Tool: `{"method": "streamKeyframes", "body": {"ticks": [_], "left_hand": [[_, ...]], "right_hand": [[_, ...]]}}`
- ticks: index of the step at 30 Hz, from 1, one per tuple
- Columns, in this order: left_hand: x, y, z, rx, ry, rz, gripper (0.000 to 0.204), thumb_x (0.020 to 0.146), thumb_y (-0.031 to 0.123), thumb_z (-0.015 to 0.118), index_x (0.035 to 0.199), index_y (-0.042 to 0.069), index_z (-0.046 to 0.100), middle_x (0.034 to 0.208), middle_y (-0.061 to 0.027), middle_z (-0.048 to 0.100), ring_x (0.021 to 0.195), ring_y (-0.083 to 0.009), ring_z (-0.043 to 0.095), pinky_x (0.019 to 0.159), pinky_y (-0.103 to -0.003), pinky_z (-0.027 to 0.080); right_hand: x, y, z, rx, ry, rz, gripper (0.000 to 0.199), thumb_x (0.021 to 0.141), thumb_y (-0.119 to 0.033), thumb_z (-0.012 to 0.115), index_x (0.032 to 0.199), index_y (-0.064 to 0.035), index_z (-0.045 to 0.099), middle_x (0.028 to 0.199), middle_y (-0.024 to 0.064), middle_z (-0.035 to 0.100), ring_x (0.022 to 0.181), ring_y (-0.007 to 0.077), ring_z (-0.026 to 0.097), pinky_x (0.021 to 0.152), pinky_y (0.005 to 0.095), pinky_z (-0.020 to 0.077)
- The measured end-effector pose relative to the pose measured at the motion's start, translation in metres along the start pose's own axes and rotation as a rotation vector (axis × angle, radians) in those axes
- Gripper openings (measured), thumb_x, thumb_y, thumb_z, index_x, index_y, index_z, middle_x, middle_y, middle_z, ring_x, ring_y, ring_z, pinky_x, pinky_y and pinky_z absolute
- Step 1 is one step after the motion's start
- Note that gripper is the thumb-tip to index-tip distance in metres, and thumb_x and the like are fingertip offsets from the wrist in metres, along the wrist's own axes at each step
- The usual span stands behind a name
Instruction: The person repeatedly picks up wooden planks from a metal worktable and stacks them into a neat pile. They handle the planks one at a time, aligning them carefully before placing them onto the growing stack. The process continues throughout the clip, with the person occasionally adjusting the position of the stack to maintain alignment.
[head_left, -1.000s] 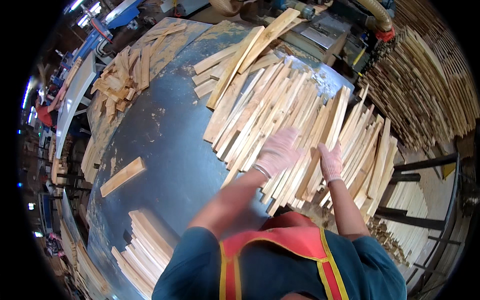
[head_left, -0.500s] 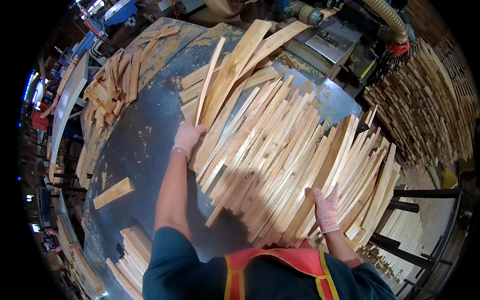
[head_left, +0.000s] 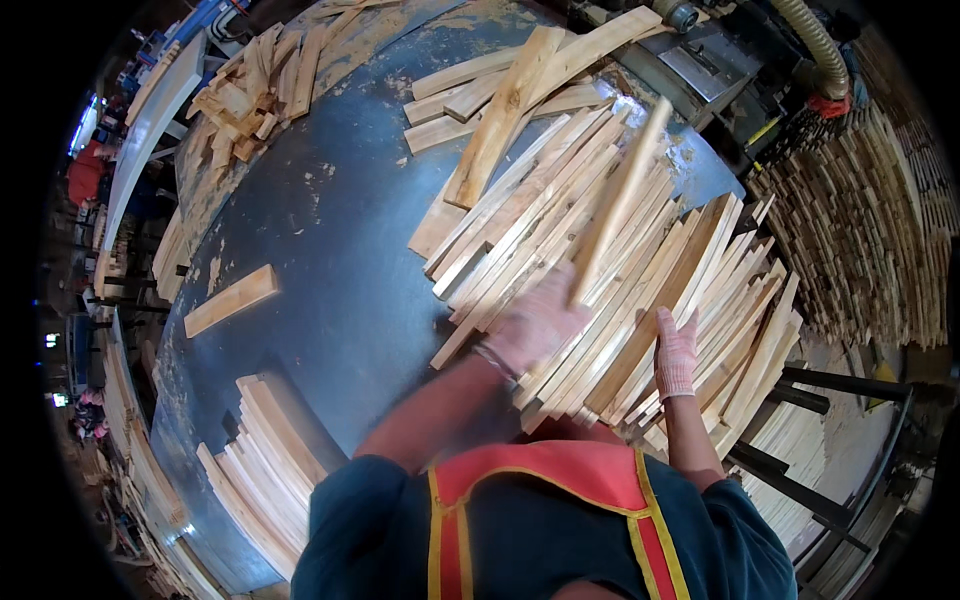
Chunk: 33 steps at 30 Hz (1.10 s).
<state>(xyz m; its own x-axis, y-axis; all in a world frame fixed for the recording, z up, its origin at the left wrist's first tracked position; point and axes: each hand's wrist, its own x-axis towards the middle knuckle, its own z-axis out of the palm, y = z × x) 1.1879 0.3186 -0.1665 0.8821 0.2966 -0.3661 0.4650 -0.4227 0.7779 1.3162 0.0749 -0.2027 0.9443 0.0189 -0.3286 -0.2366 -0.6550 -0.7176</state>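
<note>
A long wooden strip (head_left: 628, 190), blurred by motion, is held at its near end in my left hand (head_left: 540, 325), which wears a pale glove. It slants up and away over a broad row of wooden strips (head_left: 545, 265) laid side by side on the dark metal table (head_left: 330, 230). At the right part of the row, my gloved right hand (head_left: 677, 355) rests on the strips, thumb and fingers apart, beside a wider brownish board (head_left: 680, 265). Beyond the row, several loose boards (head_left: 510, 110) lie crossed over one another.
A heap of short offcuts (head_left: 235, 110) sits at the far left. One short block (head_left: 230, 301) lies alone on the table, and a neat stack of strips (head_left: 265, 470) is near left. Large lumber stacks (head_left: 850, 220) stand at right. A machine (head_left: 700, 65) with a hose (head_left: 815, 45) is behind.
My left hand has moved right and nearer, carrying a strip from the crossed boards over the row. My right hand stays on the strips. The view has shifted a little.
</note>
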Motion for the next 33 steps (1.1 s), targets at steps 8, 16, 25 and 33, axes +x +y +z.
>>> {"method": "streamKeyframes", "body": {"ticks": [8,16,25,33], "left_hand": [[-0.001,0.071,0.020,0.348,-0.441,0.266,0.079,0.096,0.055,0.060,0.151,-0.001,0.047,0.150,-0.0222,0.055,0.139,-0.0354,0.053,0.118,-0.044,0.041],[0.123,-0.071,-0.164,0.435,0.482,-0.415,0.084,0.089,0.044,0.069,0.158,0.004,0.040,0.146,-0.0257,0.057,0.135,-0.0362,0.057,0.112,-0.046,0.046],[0.042,0.005,-0.118,0.046,0.351,-0.100,0.086,0.089,0.028,0.072,0.163,0.006,0.033,0.135,-0.0281,0.065,0.122,-0.0425,0.065,0.106,-0.046,0.052],[-0.022,0.032,0.078,0.399,-0.075,0.164,0.057,0.102,0.036,0.057,0.148,0.002,0.051,0.141,-0.0266,0.057,0.130,-0.0388,0.058,0.108,-0.047,0.049]], "right_hand": [[-0.007,0.006,-0.001,0.234,-0.070,-0.200,0.110,0.091,-0.043,0.080,0.168,-0.0039,0.013,0.159,0.0281,0.044,0.143,0.0365,0.048,0.118,0.0419,0.0390],[-0.024,-0.015,-0.009,0.026,-0.008,-0.203,0.113,0.087,-0.043,0.082,0.168,-0.0021,0.015,0.161,0.0285,0.041,0.148,0.0396,0.043,0.121,0.0423,0.0350],[-0.024,-0.010,-0.012,0.058,-0.055,-0.126,0.116,0.088,-0.043,0.082,0.168,-0.0011,0.009,0.166,0.0292,0.033,0.154,0.0383,0.034,0.124,0.0413,0.0291],[-0.013,-0.006,-0.002,0.127,-0.013,-0.250,0.112,0.088,-0.041,0.082,0.167,-0.0002,0.015,0.170,0.0268,0.026,0.157,0.0384,0.029,0.125,0.0411,0.0294]]}}
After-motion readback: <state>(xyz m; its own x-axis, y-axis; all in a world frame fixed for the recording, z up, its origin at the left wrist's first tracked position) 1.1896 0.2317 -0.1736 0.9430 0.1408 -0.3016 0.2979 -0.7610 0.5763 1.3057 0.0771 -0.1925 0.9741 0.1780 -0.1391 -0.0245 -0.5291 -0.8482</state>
